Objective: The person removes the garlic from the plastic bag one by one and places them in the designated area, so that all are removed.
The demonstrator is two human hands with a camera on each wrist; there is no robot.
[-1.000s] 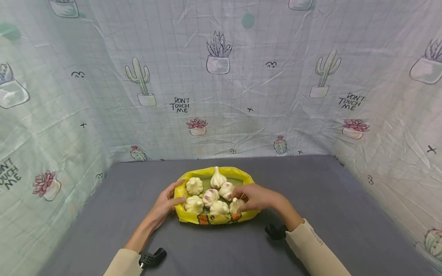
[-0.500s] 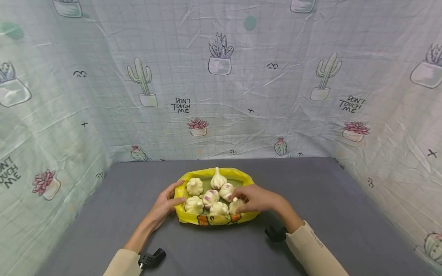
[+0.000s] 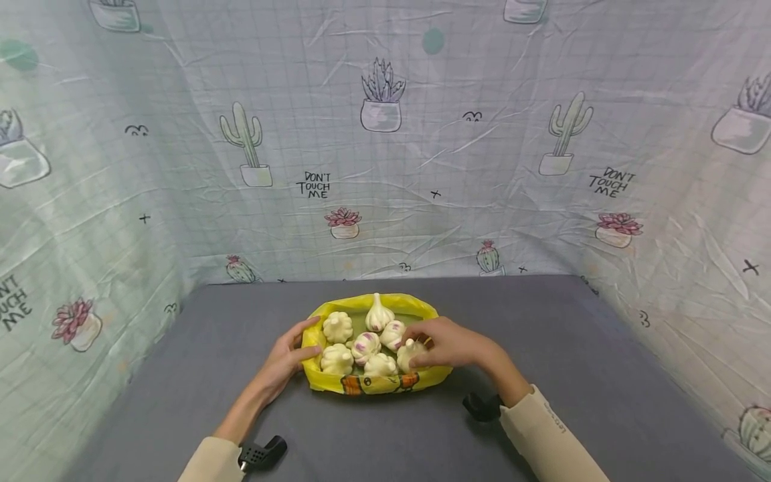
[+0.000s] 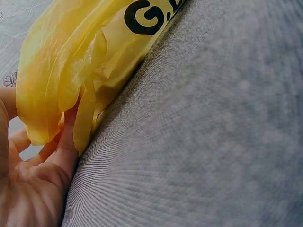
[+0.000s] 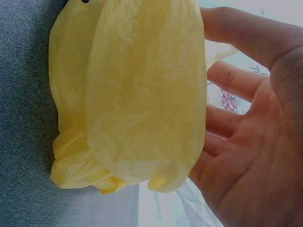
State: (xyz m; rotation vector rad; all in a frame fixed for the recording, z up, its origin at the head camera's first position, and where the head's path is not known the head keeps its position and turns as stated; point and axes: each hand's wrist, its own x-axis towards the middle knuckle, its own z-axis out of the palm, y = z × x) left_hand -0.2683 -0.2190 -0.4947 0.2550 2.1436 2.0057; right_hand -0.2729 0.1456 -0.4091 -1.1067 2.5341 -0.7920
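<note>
A yellow plastic bag [image 3: 385, 383] lies on the table with its mouth spread wide and its rim folded down, an orange and black print on its front. Several white garlic bulbs [image 3: 337, 359] sit inside, some streaked purple. My left hand [image 3: 288, 355] grips the bag's left end, thumb over the rim and fingers outside; the left wrist view shows those fingers against the yellow film. From over the right rim, my right hand [image 3: 448, 343] holds the rightmost garlic bulb [image 3: 409, 353] between thumb and curled fingers. In the right wrist view the bag's side hides the bulb and the fingertips.
The bag rests on a grey cloth-covered table [image 3: 385, 442]. Pale fabric [image 3: 385, 161] printed with cacti hangs behind and along both sides. A black wrist device [image 3: 263, 453] is on the left wrist and another black device [image 3: 482, 406] on the right.
The garlic bulb in my right hand has risen slightly, together with the fingers. My left hand keeps its grip on the bag's end, and the other bulbs stay in place.
</note>
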